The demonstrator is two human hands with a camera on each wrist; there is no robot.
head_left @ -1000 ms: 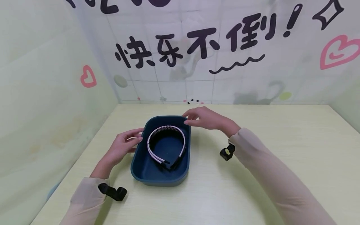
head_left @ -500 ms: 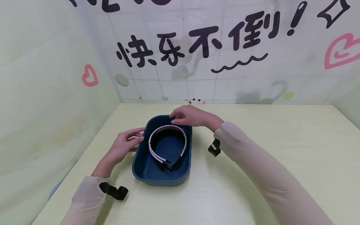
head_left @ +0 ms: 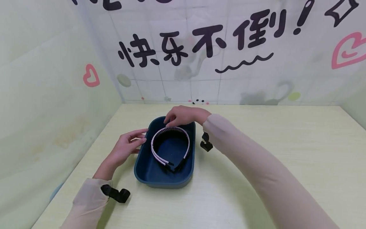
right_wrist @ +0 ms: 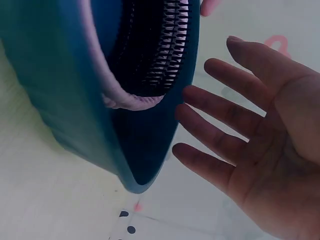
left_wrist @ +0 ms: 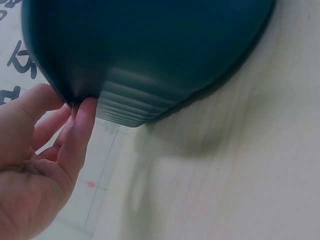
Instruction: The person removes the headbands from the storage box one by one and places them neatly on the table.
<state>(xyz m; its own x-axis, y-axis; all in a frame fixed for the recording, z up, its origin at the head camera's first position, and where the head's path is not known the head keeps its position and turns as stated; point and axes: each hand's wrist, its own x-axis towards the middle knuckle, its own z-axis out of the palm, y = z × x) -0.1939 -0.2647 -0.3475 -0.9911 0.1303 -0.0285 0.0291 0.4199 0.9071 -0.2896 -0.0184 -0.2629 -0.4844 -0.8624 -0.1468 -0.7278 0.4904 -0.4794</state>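
Note:
A dark blue plastic basin point(head_left: 148, 178) stands on the table. Inside it lies a pale pink headband point(head_left: 184, 140) with black comb teeth along its inner side and black tips at its ends. My left hand point(head_left: 125, 148) is at the basin's left side, thumb and fingertips touching the rim, as the left wrist view shows too. Over the basin's far end is my right hand point(head_left: 181, 116), its fingertips just beyond the headband's curve. In the right wrist view, the right hand point(right_wrist: 255, 130) has its fingers spread apart near the basin's rim, holding nothing.
The light wooden table point(head_left: 271, 143) stretches out to the right of the basin. A white wall cloth point(head_left: 186, 86) with black characters hangs behind it, and pale cloth covers the left side. Both wrists carry a black camera point(head_left: 123, 195).
My right hand has moved left from the basin's far right corner to the middle of its far end. The left hand, basin and headband have stayed put.

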